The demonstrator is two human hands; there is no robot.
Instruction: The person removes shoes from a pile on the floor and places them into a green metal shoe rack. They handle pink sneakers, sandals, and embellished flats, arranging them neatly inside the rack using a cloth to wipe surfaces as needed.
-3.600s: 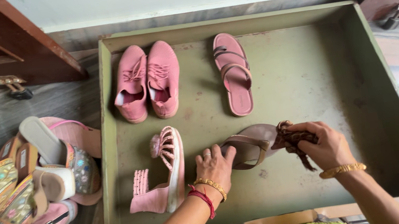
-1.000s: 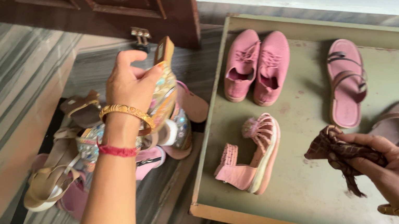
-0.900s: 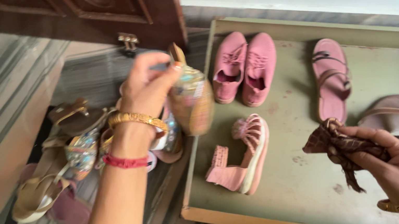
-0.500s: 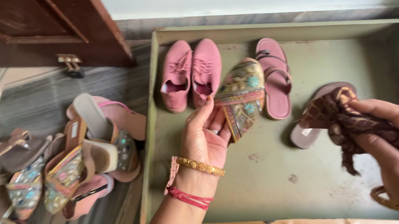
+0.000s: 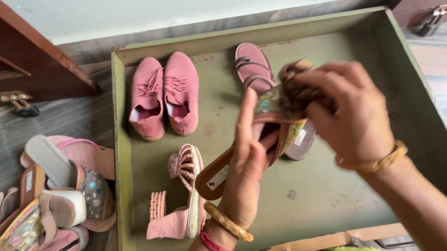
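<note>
head view: you are holding a patterned flat (image 5: 270, 121) up over the middle of the green tray (image 5: 122, 158), gripped from below in your left hand (image 5: 246, 178), fingers curled shut around its midsection. the flat's long axis is running from its tan heel end at lower left, near the pink heel (image 5: 178, 200), up to its toe at upper right. that toe end is lying right under your right hand (image 5: 345, 110), so the right hand is the nearer one to the toe and the left is the nearer one to the heel. your right hand is closed around a bunched brown cloth (image 5: 295, 94), which is pressing against the flat's upper; how tightly the fingers are closing, you cannot tell, since the back of the hand is covering them.

behind the flat, 2 pink sneakers (image 5: 162, 93) are sitting side by side at the tray's far left, with 1 pink sandal (image 5: 253, 65) just beside them. a pile of shoes (image 5: 30, 213) is lying on the floor to the left, outside the tray.

compared with 0.5 s ago, the flat is no longer hovering beside the sneakers with the cloth held well apart at the right; the 2 hands are now meeting, cloth touching shoe.
</note>
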